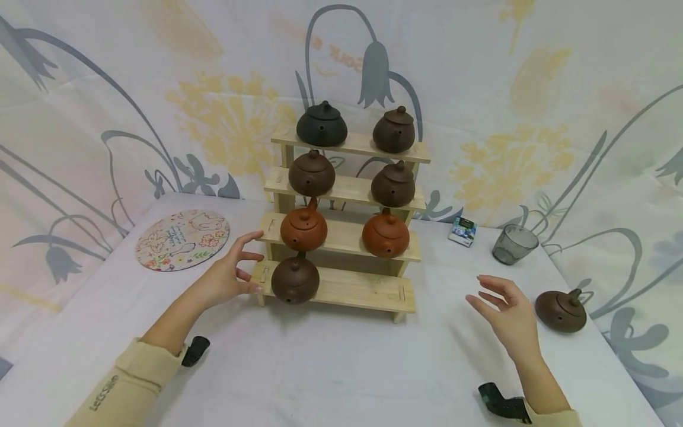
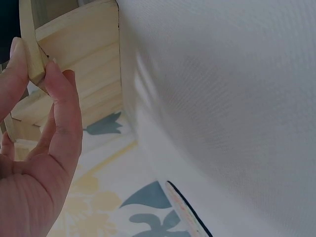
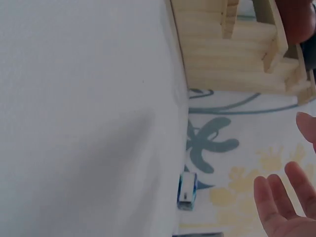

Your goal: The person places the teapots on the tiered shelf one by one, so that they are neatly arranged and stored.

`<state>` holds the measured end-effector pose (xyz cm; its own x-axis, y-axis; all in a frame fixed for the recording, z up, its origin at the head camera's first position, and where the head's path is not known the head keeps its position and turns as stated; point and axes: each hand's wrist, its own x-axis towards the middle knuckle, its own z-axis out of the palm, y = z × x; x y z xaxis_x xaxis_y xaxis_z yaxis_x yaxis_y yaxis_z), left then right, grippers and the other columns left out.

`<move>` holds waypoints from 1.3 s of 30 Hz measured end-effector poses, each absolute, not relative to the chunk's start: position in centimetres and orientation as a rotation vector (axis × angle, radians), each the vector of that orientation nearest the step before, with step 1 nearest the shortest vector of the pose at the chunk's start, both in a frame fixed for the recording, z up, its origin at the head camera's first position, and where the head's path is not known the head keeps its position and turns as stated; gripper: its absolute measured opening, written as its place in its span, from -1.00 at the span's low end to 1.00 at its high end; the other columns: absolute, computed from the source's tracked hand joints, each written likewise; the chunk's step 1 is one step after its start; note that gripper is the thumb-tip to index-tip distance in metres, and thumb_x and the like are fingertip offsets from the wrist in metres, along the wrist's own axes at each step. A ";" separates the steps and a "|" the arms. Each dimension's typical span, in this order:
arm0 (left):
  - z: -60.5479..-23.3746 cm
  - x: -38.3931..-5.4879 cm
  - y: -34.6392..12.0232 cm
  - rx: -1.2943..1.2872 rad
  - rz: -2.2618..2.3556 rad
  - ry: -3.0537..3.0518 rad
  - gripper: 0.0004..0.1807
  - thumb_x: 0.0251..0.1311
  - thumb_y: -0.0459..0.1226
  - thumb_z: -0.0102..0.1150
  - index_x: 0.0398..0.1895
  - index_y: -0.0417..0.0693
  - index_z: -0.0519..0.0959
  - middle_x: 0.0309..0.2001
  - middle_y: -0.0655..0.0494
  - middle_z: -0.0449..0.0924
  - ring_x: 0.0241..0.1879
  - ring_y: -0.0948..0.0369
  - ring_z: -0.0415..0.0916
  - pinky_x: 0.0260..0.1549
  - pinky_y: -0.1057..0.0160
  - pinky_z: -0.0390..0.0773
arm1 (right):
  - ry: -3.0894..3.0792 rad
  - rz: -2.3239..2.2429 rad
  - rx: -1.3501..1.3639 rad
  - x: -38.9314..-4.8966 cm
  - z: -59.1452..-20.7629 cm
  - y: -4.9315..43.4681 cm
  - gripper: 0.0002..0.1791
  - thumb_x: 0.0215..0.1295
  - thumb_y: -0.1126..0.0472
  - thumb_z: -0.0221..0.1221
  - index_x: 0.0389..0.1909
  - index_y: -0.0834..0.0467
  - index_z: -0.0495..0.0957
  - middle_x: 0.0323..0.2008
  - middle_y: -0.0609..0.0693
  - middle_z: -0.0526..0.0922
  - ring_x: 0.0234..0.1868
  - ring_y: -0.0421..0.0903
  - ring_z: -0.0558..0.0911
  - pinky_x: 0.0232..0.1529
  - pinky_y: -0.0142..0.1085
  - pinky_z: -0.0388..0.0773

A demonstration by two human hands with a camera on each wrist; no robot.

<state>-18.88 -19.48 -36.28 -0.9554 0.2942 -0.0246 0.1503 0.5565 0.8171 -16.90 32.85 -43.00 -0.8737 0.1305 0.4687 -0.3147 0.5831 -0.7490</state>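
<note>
My left hand (image 1: pixel 223 277) pinches the left end of the bottom board of a stepped wooden display rack (image 1: pixel 352 287). In the left wrist view, thumb and finger lie on either side of that board's end (image 2: pixel 32 61). Beside this hand a dark brown teapot (image 1: pixel 295 281) sits on the lowest step. Two orange-red teapots (image 1: pixel 386 237) stand one step up, two brown ones (image 1: pixel 393 185) above them, and a black teapot (image 1: pixel 322 127) and a brown teapot (image 1: pixel 395 131) on top. To the right of the rack, my right hand (image 1: pixel 509 317) hovers with fingers loosely bent, holding nothing.
A brown teapot (image 1: pixel 560 311) lies on the white cloth right of my right hand. Behind it stand a grey glass cup (image 1: pixel 514 244) and a small blue-and-white box (image 1: pixel 463 231). A round patterned mat (image 1: pixel 182 240) lies at the left. Printed cloth hangs behind the rack.
</note>
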 end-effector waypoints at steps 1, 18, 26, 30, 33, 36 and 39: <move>-36.3 -18.9 -19.5 0.381 1.355 2.631 0.12 -0.07 -0.46 0.38 0.43 0.24 -0.14 0.18 -0.29 0.34 -0.30 0.07 0.52 -0.39 0.17 0.49 | -2.335 1.228 0.114 -16.8 -43.1 33.4 -0.48 -0.01 0.20 0.41 0.04 0.08 0.52 -0.01 -0.04 0.54 -0.07 -0.08 0.57 -0.14 -0.51 0.46; -36.3 -18.9 -19.5 0.370 1.360 2.620 0.12 -0.08 -0.46 0.39 0.43 0.25 -0.14 0.19 -0.29 0.33 -0.30 0.08 0.53 -0.39 0.17 0.50 | -2.289 1.246 -0.443 -15.3 -43.2 41.6 -0.42 -0.04 0.19 0.42 0.08 0.06 0.52 -0.03 -0.15 0.53 -0.23 -0.47 0.54 -0.29 -0.64 0.42; -36.3 -18.9 -19.6 0.371 1.364 2.616 0.14 -0.08 -0.45 0.39 0.43 0.26 -0.16 0.19 -0.30 0.32 -0.29 0.08 0.54 -0.38 0.16 0.50 | -2.210 1.317 -0.617 -14.9 -42.6 45.1 -0.40 -0.06 0.21 0.43 0.09 0.02 0.52 -0.03 -0.30 0.41 -0.35 -0.53 0.52 -0.36 -0.66 0.41; -36.3 -18.9 -19.7 0.377 1.361 2.620 0.13 -0.08 -0.45 0.38 0.43 0.26 -0.16 0.19 -0.30 0.32 -0.29 0.08 0.54 -0.36 0.15 0.51 | -2.207 1.322 -0.674 -14.0 -40.9 44.5 -0.42 -0.05 0.21 0.43 0.08 -0.03 0.54 0.03 -0.32 0.39 -0.19 -0.54 0.45 -0.40 -0.67 0.40; -36.3 -18.9 -19.7 0.381 1.358 2.623 0.13 -0.07 -0.45 0.38 0.43 0.26 -0.16 0.19 -0.30 0.32 -0.29 0.08 0.53 -0.37 0.15 0.51 | -2.291 1.273 -0.770 -13.3 -39.5 43.7 -0.44 -0.02 0.12 0.41 0.07 -0.18 0.53 -0.01 -0.41 0.36 -0.11 -0.49 0.33 -0.46 -0.67 0.36; -36.2 -18.9 -19.7 0.372 1.352 2.628 0.13 -0.07 -0.45 0.38 0.43 0.25 -0.16 0.19 -0.30 0.32 -0.29 0.08 0.53 -0.37 0.15 0.50 | -2.414 1.244 -0.845 -13.2 -38.5 43.3 -0.40 0.04 0.01 0.36 0.16 -0.25 0.44 0.11 -0.30 0.34 0.13 -0.20 0.34 -0.17 -0.46 0.45; -36.2 -18.9 -19.7 0.363 1.345 2.631 0.12 -0.07 -0.45 0.38 0.43 0.26 -0.16 0.19 -0.29 0.32 -0.29 0.08 0.53 -0.37 0.15 0.50 | -2.540 1.239 -0.836 -13.4 -38.0 43.4 -0.34 0.09 -0.05 0.31 0.26 -0.27 0.33 0.34 -0.03 0.17 0.30 0.15 0.18 0.04 -0.23 0.38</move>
